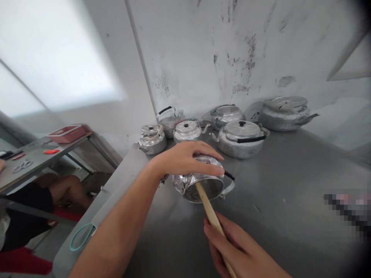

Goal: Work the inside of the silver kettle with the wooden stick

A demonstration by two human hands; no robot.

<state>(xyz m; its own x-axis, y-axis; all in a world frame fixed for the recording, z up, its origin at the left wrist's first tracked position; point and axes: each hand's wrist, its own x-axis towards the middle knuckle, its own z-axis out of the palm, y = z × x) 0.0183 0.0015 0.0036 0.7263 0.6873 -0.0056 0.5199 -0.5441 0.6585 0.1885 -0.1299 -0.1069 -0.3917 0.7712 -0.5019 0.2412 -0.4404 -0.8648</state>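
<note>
A dented silver metal kettle (213, 188) lies tilted on the table, its round mouth facing me. Over its upper side my left hand (189, 159) is spread, thumb along the rim, gripping the body. My right hand (232, 245) is wrapped round a pale wooden stick (210, 208). The stick's far end passes into the kettle's mouth, so its tip is hidden. The kettle's black-gripped handle (229, 175) hangs to the right.
Behind stand several more metal kettles, including a lidded one (242, 143) and a large one (285, 114) along the stained wall. A teal loop (82, 236) is at the grey table's (278, 185) left edge. Further left, a second table holds a pink basket (68, 133) and scissors (22, 166); a person sits there.
</note>
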